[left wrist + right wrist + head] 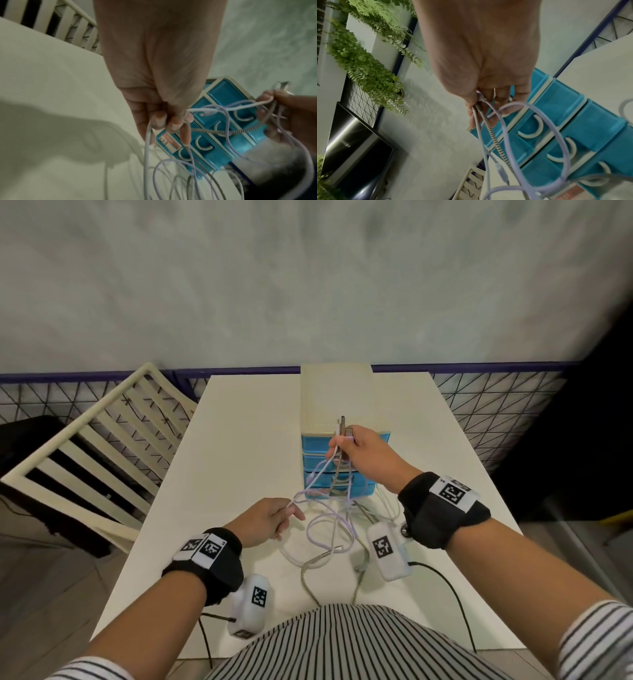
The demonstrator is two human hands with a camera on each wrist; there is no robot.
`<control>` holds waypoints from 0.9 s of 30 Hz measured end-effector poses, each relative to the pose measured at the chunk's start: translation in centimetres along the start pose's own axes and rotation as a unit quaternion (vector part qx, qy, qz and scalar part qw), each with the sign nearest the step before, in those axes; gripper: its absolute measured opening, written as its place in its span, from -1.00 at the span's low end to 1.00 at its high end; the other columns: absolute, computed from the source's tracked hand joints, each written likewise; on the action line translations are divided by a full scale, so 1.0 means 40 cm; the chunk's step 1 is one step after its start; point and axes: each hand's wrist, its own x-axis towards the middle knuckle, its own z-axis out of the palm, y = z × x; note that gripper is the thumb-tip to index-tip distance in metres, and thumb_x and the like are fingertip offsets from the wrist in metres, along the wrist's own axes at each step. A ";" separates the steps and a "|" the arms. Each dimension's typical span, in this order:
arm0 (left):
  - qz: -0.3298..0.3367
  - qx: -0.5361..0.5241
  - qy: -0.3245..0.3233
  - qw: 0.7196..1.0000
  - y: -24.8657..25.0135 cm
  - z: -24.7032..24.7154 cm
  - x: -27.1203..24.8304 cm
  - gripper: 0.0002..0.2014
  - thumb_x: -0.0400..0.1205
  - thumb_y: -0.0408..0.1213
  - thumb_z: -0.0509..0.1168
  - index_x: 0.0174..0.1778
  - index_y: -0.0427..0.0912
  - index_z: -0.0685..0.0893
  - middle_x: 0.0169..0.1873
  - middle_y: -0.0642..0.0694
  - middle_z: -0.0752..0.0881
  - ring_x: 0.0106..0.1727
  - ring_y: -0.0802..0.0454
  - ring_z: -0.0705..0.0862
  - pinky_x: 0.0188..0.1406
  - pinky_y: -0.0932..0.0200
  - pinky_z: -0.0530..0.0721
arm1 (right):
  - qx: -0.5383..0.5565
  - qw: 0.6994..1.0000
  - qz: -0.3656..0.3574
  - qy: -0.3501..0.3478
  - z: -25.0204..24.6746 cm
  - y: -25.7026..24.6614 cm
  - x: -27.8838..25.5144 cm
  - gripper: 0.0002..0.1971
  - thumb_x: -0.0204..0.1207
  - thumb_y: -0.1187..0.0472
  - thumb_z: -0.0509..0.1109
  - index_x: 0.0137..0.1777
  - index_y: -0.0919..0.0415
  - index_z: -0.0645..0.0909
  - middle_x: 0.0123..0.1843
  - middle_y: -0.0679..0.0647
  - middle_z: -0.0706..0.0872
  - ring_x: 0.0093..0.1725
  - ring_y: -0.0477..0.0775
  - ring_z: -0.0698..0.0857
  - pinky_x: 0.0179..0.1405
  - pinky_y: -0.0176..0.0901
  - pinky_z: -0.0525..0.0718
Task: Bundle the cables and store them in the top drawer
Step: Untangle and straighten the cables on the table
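Observation:
My right hand point(346, 445) is raised in front of the blue drawer unit point(371, 470) and grips the plug ends of several cables point(337, 453): white, pale purple and a braided one point(489, 129). The plugs stick up above the fist. Their loose lengths hang down and lie looped on the white table point(246, 446). My left hand point(284, 517), lower and to the left, pinches a white cable point(147, 142) that runs up to the right hand. All drawers point(228, 94) look closed, each with a white curved handle point(534, 129).
A cream slatted chair point(102, 446) stands left of the table. A wire mesh fence point(479, 402) and a grey wall run behind it. Black leads point(448, 587) trail from the wrist cameras over the near table edge. Green plants point(364, 65) hang on a wall.

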 end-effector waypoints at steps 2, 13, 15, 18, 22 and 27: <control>0.001 0.025 -0.005 1.000 0.017 0.009 -0.009 -0.70 0.74 -0.18 0.05 0.03 -0.16 0.70 -0.48 0.00 0.48 -0.46 0.15 0.45 -0.39 0.21 0.59 | 0.029 1.000 0.005 0.002 0.000 -0.005 -0.002 -0.74 0.74 0.18 0.12 0.14 0.37 0.54 -0.09 0.09 0.79 -0.27 -0.05 0.72 -0.29 -0.22 0.68; -0.051 -0.420 0.101 0.900 0.090 0.031 0.015 -0.63 0.65 0.03 0.19 -0.03 -0.16 0.77 -0.16 -0.03 0.77 -0.02 0.08 0.71 0.10 0.13 0.59 | 0.051 0.997 0.012 -0.048 -0.019 -0.005 -0.018 -0.80 0.73 0.20 0.15 -0.01 0.25 0.56 -0.15 0.07 0.79 -0.36 -0.12 0.72 -0.39 -0.34 0.71; -0.073 -0.441 0.131 0.885 0.090 0.032 0.019 -0.68 0.68 -0.09 0.18 -0.21 -0.18 0.73 -0.21 -0.06 0.73 -0.09 0.08 0.67 0.00 0.15 0.55 | 0.044 0.998 0.005 -0.042 -0.023 0.000 -0.018 -0.80 0.74 0.21 0.14 0.02 0.30 0.55 -0.16 0.09 0.78 -0.30 -0.06 0.72 -0.38 -0.35 0.70; -0.139 -0.486 0.188 0.842 0.066 0.023 0.026 -0.66 0.70 -0.33 -0.03 -0.38 -0.18 0.47 -0.23 -0.09 0.68 -0.11 0.04 0.68 0.03 0.11 0.51 | 0.063 0.998 -0.004 0.003 -0.043 0.009 -0.005 -0.80 0.74 0.25 0.11 0.03 0.35 0.51 -0.20 0.17 0.74 -0.25 0.06 0.75 -0.32 -0.25 0.73; -0.171 -0.509 0.250 0.806 0.003 0.005 0.014 -0.72 0.69 -0.41 -0.09 -0.31 -0.20 0.37 -0.59 -0.06 0.40 -0.55 0.03 0.30 -0.11 0.08 0.62 | 0.062 0.998 -0.009 0.012 -0.070 0.011 0.006 -0.79 0.74 0.25 0.10 -0.05 0.33 0.50 -0.23 0.14 0.72 -0.23 0.10 0.77 -0.35 -0.21 0.75; -0.132 -0.030 0.235 0.962 -0.052 -0.016 0.004 -0.73 0.71 -0.33 0.03 -0.11 -0.17 0.65 -0.37 -0.18 0.55 -0.47 -0.09 0.46 -0.52 0.18 0.45 | 0.024 0.997 -0.046 0.052 -0.061 0.013 0.023 -0.77 0.71 0.25 0.10 -0.15 0.22 0.50 -0.26 0.18 0.73 -0.14 0.35 0.78 -0.21 0.06 0.78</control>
